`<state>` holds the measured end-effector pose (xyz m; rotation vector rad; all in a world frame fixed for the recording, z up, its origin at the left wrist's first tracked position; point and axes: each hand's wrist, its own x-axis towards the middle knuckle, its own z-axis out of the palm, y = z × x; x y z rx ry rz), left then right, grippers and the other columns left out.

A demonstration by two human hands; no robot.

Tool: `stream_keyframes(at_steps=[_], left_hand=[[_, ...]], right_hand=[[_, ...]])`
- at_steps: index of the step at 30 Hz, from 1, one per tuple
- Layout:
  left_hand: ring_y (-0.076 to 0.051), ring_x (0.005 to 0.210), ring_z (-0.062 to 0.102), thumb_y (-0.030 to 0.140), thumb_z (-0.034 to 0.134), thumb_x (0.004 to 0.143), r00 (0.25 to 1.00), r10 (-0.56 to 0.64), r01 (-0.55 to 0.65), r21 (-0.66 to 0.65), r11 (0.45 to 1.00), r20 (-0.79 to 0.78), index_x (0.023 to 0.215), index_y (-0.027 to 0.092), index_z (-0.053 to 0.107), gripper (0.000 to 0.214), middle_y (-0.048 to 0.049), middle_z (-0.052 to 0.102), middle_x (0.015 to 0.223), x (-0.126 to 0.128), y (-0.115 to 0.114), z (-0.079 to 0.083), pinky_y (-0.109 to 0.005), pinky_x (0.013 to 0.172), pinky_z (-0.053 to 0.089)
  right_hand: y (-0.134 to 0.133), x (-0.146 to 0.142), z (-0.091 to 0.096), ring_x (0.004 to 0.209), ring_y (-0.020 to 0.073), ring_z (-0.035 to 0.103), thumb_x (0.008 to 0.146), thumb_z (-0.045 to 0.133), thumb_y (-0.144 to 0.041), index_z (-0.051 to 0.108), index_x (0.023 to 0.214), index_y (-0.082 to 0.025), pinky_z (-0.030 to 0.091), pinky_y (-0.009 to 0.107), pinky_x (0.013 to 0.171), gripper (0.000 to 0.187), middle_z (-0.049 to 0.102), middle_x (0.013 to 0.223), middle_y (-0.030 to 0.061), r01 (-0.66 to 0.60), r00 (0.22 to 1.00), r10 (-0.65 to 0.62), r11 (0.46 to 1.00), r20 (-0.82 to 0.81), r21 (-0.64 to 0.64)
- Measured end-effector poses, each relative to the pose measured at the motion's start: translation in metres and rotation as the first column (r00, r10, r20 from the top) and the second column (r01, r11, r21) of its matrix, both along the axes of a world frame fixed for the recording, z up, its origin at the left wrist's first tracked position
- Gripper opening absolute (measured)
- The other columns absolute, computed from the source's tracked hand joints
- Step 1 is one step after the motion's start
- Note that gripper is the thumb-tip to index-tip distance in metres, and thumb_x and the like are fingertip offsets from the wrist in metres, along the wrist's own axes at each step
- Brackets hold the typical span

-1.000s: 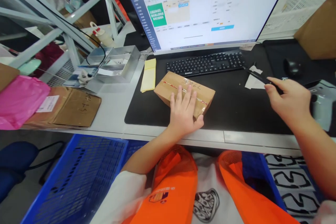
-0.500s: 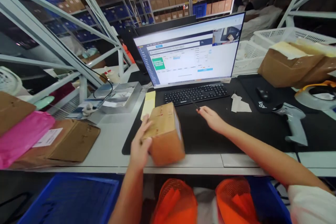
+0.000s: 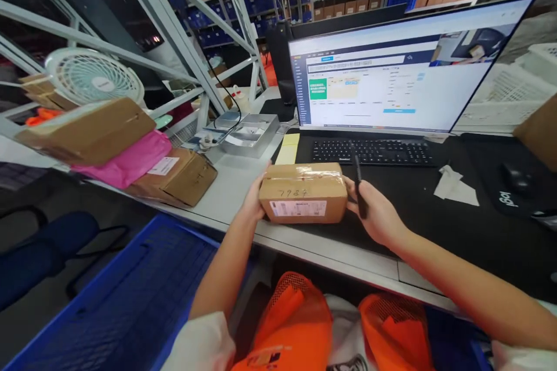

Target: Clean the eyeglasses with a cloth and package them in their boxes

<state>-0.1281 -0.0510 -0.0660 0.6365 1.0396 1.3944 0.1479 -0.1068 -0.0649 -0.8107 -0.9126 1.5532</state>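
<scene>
The left hand (image 3: pixel 253 196) grips the carton (image 3: pixel 310 192) that the right hand (image 3: pixel 378 210) opposite, clasping an apparent cutter (image 3: pixel 361 204), seemingly helps position, even support being needed next.

Around the box (image 3: pixel 303 192), the left hand (image 3: pixel 255 200) blocked nine o'clock, the right hand (image 3: pixel 378 211) and tool (image 3: pixel 361 197) three. Beyond them, passable table (image 3: pixel 231 186) ran to the carton (image 3: pixel 189 182) at nine, and bare mat (image 3: pixel 461 232) to the paper (image 3: pixel 455 185) at three. Keyboard (image 3: pixel 372 152) and monitor (image 3: pixel 378 84) barred one to two.

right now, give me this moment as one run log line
left hand: on box, left end; right hand: on box, right end, holding black tool; label: on near side; keyboard: beyond box
</scene>
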Motion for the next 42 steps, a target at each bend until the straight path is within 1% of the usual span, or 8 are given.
stream_keyframes(at_steps=[7, 12, 14, 18, 21, 26, 38, 42], left_hand=[[-0.032, 0.114, 0.068, 0.032, 0.071, 0.073, 0.925, -0.375, 0.378, 0.065, 0.923, -0.057, 0.114, 0.012, 0.073, 0.046, -0.013, 0.074, 0.117, 0.049, 0.074, -0.017, -0.045, 0.106, 0.049], [-0.024, 0.122, 0.063, 0.044, 0.059, 0.088, 0.96, 0.046, 0.03, 0.268, 0.963, -0.275, 0.101, 0.017, 0.07, 0.032, -0.0093, 0.073, 0.112, 0.055, 0.054, -0.017, -0.036, 0.109, 0.044], [-0.022, 0.126, 0.06, 0.045, 0.045, 0.098, 0.815, 0.452, -0.155, 0.614, 0.774, -0.363, 0.106, 0.02, 0.067, 0.034, -0.0083, 0.07, 0.119, 0.058, 0.02, -0.013, -0.038, 0.11, 0.043], [-0.033, 0.144, 0.044, 0.053, 0.061, 0.091, 0.427, 0.553, 0.545, 0.691, 0.474, -0.716, 0.124, 0.022, 0.063, 0.046, -0.0133, 0.063, 0.135, 0.092, -0.054, -0.013, -0.053, 0.119, 0.032], [-0.038, 0.152, 0.031, 0.06, 0.065, 0.087, 0.165, 0.563, 0.648, 0.519, 0.557, -0.81, 0.147, 0.015, 0.044, 0.078, -0.0217, 0.05, 0.15, 0.125, -0.079, -0.023, -0.058, 0.123, 0.021], [-0.037, 0.154, 0.027, 0.043, 0.057, 0.092, 0.046, 0.599, 0.595, 0.504, 0.626, -0.799, 0.155, 0.011, 0.03, 0.076, -0.0227, 0.045, 0.155, 0.143, -0.08, -0.036, -0.058, 0.124, 0.017], [-0.04, 0.156, 0.019, 0.037, 0.059, 0.092, 0.13, 0.558, 0.605, 0.512, 0.61, -0.819, 0.16, 0.013, 0.02, 0.082, -0.0263, 0.036, 0.159, 0.141, -0.08, -0.04, -0.065, 0.121, 0.019], [-0.041, 0.156, 0.016, 0.036, 0.06, 0.092, 0.134, 0.553, 0.605, 0.51, 0.612, -0.822, 0.16, 0.013, 0.019, 0.083, -0.0269, 0.034, 0.16, 0.144, -0.083, -0.04, -0.066, 0.121, 0.018]], right_hand=[[-0.071, 0.051, 0.002, 0.141, 0.0278, 0.048, 0.094, 0.059, -0.059, 0.064, 0.101, -0.025, 0.06, 0.044, 0.094, 0.035, 0.055, 0.148, 0.0065, 0.025, 0.971, -0.023, 1.0, 0.24, -0.007], [-0.091, 0.116, -0.019, 0.088, 0.0224, 0.07, 0.096, 0.055, -0.055, 0.068, 0.105, -0.022, 0.059, 0.036, 0.078, 0.037, 0.073, 0.097, 0.0076, -0.044, 0.557, -0.143, 0.979, 0.818, 0.201], [-0.095, 0.137, -0.022, 0.086, 0.0218, 0.07, 0.098, 0.055, -0.051, 0.069, 0.106, -0.022, 0.057, 0.034, 0.076, 0.033, 0.073, 0.097, 0.0069, -0.098, 0.352, -0.262, 0.944, 0.899, 0.314], [-0.094, 0.149, -0.02, 0.083, 0.019, 0.071, 0.099, 0.054, -0.044, 0.07, 0.109, -0.022, 0.054, 0.03, 0.071, 0.029, 0.073, 0.097, 0.0049, -0.278, 0.2, -0.364, 0.869, 0.91, 0.409], [-0.085, 0.14, -0.015, 0.077, 0.0177, 0.069, 0.1, 0.053, -0.044, 0.07, 0.109, -0.021, 0.052, 0.03, 0.068, 0.029, 0.073, 0.091, 0.0041, -0.375, 0.148, -0.384, 0.831, 0.911, 0.411], [-0.071, 0.138, -0.011, 0.076, 0.0176, 0.069, 0.1, 0.052, -0.044, 0.07, 0.108, -0.02, 0.051, 0.03, 0.067, 0.031, 0.073, 0.092, 0.0046, -0.403, 0.11, -0.421, 0.809, 0.9, 0.428], [-0.035, 0.161, -0.019, 0.08, 0.0208, 0.068, 0.099, 0.052, -0.052, 0.074, 0.109, -0.021, 0.047, 0.032, 0.07, 0.039, 0.072, 0.09, 0.0081, -0.425, 0.035, -0.525, 0.762, 0.851, 0.488], [-0.013, 0.202, -0.019, 0.087, 0.0261, 0.068, 0.1, 0.046, -0.059, 0.073, 0.114, -0.015, 0.044, 0.036, 0.074, 0.053, 0.073, 0.097, 0.0155, -0.029, -0.198, -0.518, 0.852, 0.832, 0.523]])
